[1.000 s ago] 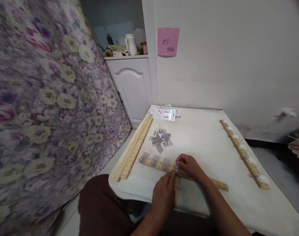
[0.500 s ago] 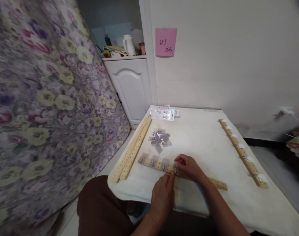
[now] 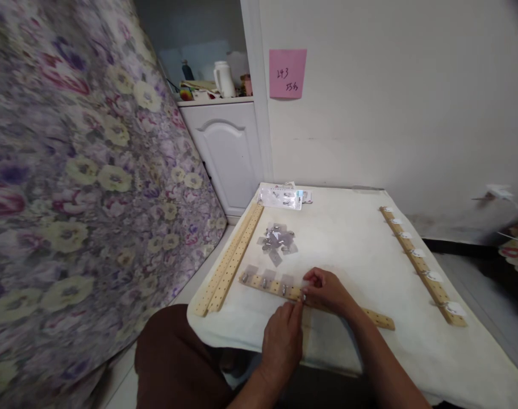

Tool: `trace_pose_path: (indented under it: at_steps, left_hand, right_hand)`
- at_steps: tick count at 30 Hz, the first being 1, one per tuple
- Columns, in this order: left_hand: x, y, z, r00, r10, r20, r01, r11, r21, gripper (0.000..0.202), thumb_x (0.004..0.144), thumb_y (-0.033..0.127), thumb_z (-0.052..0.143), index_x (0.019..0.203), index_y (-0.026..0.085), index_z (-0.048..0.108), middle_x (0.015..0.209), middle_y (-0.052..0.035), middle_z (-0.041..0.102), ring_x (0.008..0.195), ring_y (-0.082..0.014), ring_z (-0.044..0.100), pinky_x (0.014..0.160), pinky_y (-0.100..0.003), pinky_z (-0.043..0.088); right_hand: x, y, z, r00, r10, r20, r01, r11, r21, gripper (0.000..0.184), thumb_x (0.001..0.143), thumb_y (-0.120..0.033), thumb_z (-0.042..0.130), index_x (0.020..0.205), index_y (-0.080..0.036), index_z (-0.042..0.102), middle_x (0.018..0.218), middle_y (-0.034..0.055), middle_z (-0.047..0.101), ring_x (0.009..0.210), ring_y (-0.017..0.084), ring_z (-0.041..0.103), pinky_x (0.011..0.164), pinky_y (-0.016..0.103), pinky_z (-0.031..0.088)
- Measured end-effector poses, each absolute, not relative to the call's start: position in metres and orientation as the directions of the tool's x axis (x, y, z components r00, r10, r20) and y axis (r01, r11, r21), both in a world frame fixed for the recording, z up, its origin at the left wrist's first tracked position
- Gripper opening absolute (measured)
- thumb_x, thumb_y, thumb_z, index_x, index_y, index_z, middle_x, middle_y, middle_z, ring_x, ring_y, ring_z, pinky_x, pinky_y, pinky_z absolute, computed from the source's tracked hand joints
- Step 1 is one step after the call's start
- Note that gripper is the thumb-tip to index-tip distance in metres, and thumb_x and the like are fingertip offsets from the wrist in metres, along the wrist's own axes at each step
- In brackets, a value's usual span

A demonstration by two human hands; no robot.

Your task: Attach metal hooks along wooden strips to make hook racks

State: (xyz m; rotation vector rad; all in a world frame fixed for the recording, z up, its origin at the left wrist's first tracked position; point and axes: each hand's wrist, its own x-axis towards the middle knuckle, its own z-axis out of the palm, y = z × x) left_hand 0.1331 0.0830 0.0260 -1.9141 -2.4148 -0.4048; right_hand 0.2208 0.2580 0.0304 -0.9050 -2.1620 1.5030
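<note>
A pale wooden strip with holes lies slantwise near the front of the table. Several small metal clips, each with a clear plastic square, sit along its left part. My right hand pinches another such clip by its plastic square at the strip's middle. Thumb and index finger of my left hand are closed at the strip's near edge, just below that clip. What lies between those left fingertips is partly hidden. Beyond the strip is a loose pile of matching clips.
Two more perforated strips lie side by side on the left of the white-covered table. Along the right edge runs another strip with several clips on it. Clear packaging rests at the back, near the wall.
Both hands keep nearly the same place at the strip. The view has shifted very slightly; no object has clearly moved.
</note>
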Motion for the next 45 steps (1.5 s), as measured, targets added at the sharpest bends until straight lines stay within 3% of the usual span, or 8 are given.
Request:
trace_pose_path:
  at_steps: [11, 45]
  left_hand:
    - [0.1325, 0.0814, 0.0254, -0.244, 0.953, 0.177, 0.953, 0.202, 0.228, 0.060, 0.079, 0.004, 0.040, 0.137, 0.019, 0.034, 0.099, -0.0065, 0.056, 0.091, -0.0203, 0.052, 0.079, -0.035, 0.047]
    - [0.1316, 0.0829, 0.0255, -0.218, 0.960, 0.175, 0.967, 0.188, 0.172, 0.058, 0.080, 0.006, 0.042, 0.136, 0.019, 0.035, 0.098, -0.0068, 0.056, 0.088, -0.0216, 0.053, 0.073, -0.035, 0.048]
  right_hand:
    - [0.2222, 0.2586, 0.0285, -0.732, 0.676, -0.080, 0.285, 0.198, -0.938, 0.024, 0.063, -0.026, 0.070, 0.085, -0.018, 0.063, 0.065, -0.0026, 0.059, 0.061, 0.013, 0.053, 0.056, 0.023, 0.040]
    - [0.2203, 0.2581, 0.0325, -0.733, 0.677, -0.065, 0.323, 0.263, -0.909, 0.028, 0.063, -0.027, 0.070, 0.088, -0.016, 0.065, 0.070, -0.0011, 0.060, 0.063, 0.013, 0.051, 0.058, 0.024, 0.039]
